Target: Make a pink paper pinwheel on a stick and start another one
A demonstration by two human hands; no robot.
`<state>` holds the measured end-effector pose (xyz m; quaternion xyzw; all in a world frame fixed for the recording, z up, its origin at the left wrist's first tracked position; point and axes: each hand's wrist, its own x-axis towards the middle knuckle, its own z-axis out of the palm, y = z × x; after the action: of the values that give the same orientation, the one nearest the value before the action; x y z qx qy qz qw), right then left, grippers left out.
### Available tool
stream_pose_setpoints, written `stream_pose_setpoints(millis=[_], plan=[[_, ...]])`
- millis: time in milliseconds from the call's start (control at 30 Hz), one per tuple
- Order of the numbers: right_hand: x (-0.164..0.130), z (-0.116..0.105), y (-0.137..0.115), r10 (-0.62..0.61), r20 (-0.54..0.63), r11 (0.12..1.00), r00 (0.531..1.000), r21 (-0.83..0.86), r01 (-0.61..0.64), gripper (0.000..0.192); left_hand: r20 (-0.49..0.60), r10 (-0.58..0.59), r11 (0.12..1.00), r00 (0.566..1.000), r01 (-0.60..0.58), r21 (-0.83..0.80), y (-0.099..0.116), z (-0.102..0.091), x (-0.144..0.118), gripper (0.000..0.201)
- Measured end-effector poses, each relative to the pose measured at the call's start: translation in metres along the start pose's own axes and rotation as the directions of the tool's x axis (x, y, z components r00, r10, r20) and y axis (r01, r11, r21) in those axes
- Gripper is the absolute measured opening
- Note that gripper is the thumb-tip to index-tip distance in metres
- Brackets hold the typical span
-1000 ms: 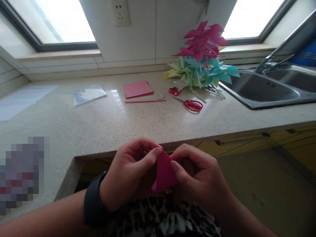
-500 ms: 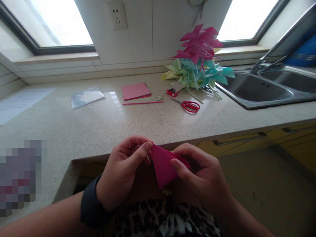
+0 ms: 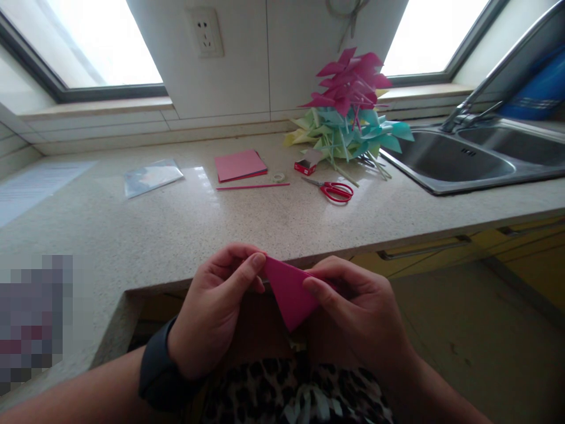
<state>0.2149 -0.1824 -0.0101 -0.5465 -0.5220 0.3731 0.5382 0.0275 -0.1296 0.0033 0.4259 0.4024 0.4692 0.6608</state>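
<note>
A bright pink sheet of paper [image 3: 289,294], folded into a triangle, is held in front of the counter's edge. My left hand [image 3: 225,300] pinches its upper left corner between thumb and forefinger. On the other side my right hand [image 3: 357,306] grips the paper, thumb in front and fingers behind, hiding its right end. On the counter beyond lie a stack of coloured paper [image 3: 241,165], a thin pink stick [image 3: 253,186], a small roll of tape [image 3: 278,176], a small red box [image 3: 305,168] and red-handled scissors [image 3: 336,192].
Pink, green and blue paper pinwheels [image 3: 353,112] are heaped at the back, beside the steel sink [image 3: 459,162]. A clear plastic packet [image 3: 153,178] and a printed sheet [image 3: 44,185] lie to the left. The counter edge [image 3: 318,255] runs just beyond my hands.
The fold's upper edges, slightly parted before, now lie pressed together between my hands. Both hands keep their hold on the paper. The view has shifted slightly.
</note>
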Motion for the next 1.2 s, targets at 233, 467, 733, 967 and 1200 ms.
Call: stream_pose_setpoints(millis=[233,467,733,967,1200], plan=[[0.002,-0.003,0.001,0.051,0.042,0.998,0.998,0.046,-0.053,0.011,-0.051,-0.011,0.995,0.999,0.006,-0.103,0.005,0.007,0.004,0.019],[0.005,-0.003,0.001,0.068,-0.028,0.993,0.997,0.093,-0.065,0.015,-0.064,-0.002,0.995,0.998,-0.004,-0.097,0.006,0.007,0.004,0.018],[0.007,-0.002,0.003,0.134,-0.048,0.981,0.990,0.150,-0.126,0.017,-0.071,0.003,0.996,0.997,-0.009,-0.084,0.006,0.007,0.004,0.017],[0.006,-0.004,0.008,0.147,-0.032,0.976,0.989,0.164,-0.140,0.020,-0.104,0.012,0.997,0.995,-0.020,-0.078,0.008,0.010,0.005,0.023],[0.011,-0.011,0.005,0.033,-0.057,0.999,0.998,0.024,-0.031,0.014,-0.013,0.055,0.994,0.998,-0.053,0.092,0.004,-0.002,0.010,0.013]])
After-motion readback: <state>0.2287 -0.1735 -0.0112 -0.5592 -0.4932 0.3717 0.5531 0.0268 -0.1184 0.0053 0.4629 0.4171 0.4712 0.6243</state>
